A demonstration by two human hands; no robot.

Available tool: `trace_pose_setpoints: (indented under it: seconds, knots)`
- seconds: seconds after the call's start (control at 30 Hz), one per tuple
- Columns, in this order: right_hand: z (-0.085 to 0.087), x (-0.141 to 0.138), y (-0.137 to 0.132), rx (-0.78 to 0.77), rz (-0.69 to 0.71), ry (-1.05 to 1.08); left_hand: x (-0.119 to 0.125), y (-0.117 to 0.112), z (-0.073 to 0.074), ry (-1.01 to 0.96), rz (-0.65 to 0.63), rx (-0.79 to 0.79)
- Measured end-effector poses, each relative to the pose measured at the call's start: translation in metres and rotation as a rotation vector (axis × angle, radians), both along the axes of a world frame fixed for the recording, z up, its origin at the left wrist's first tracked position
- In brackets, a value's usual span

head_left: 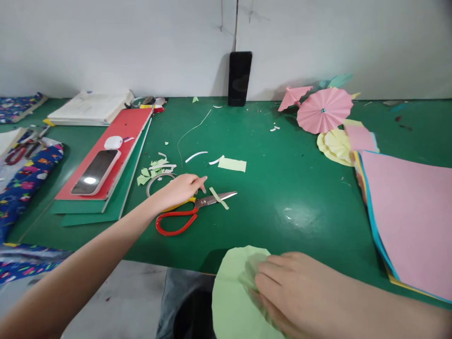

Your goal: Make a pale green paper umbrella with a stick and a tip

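Note:
My right hand (pixel 294 287) is closed on a light green pleated paper round (pixel 233 292), held at the table's front edge with its fingertips over the paper. Its thumb is hidden. My left hand (pixel 180 190) hovers over the scissors (pixel 180 221), fingers loosely stretched to the right and nothing visible in them. The scissors have one red and one yellow handle, and their blades point right, with a thin green paper strip (pixel 219 198) across them. A ring-shaped roll of tape (pixel 151 184) shows partly behind my left hand.
Green and white scraps (pixel 155 168) and a green paper piece (pixel 232 164) lie mid-table. Left, a phone (pixel 95 172) rests on red and green boards (pixel 120 136). Another phone (pixel 240 79) leans on the wall. Pink paper umbrellas (pixel 325 110) and a coloured paper stack (pixel 413 216) are right.

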State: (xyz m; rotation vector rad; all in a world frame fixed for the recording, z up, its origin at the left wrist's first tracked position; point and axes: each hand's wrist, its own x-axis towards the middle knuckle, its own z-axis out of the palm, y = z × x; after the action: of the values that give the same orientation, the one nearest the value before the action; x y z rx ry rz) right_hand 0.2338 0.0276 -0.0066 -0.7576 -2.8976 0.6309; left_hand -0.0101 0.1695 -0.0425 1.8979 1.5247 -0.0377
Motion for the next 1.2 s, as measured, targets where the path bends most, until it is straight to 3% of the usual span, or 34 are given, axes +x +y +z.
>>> trace_pose_setpoints:
  seconds: [0.2, 0.43, 0.57, 0.83, 1.2]
  knots:
    - [-0.001, 0.001, -0.001, -0.003, 0.007, -0.036, 0.013, 0.004, 0.006, -0.028, 0.018, -0.161]
    - [0.000, 0.004, 0.001, 0.009, 0.042, -0.042, 0.022, 0.000, 0.006, -0.102, 0.119, -0.224]
    - [0.000, 0.005, 0.001, 0.006, 0.024, -0.029, 0.022, -0.003, 0.006, -0.121, 0.060, -0.251]
    - [-0.001, 0.009, 0.000, 0.008, -0.011, -0.026, 0.008, -0.004, -0.004, -0.136, -0.079, -0.047]
    - [0.001, 0.007, 0.000, -0.006, -0.011, -0.047, 0.009, 0.001, 0.000, -0.136, -0.354, -0.062]
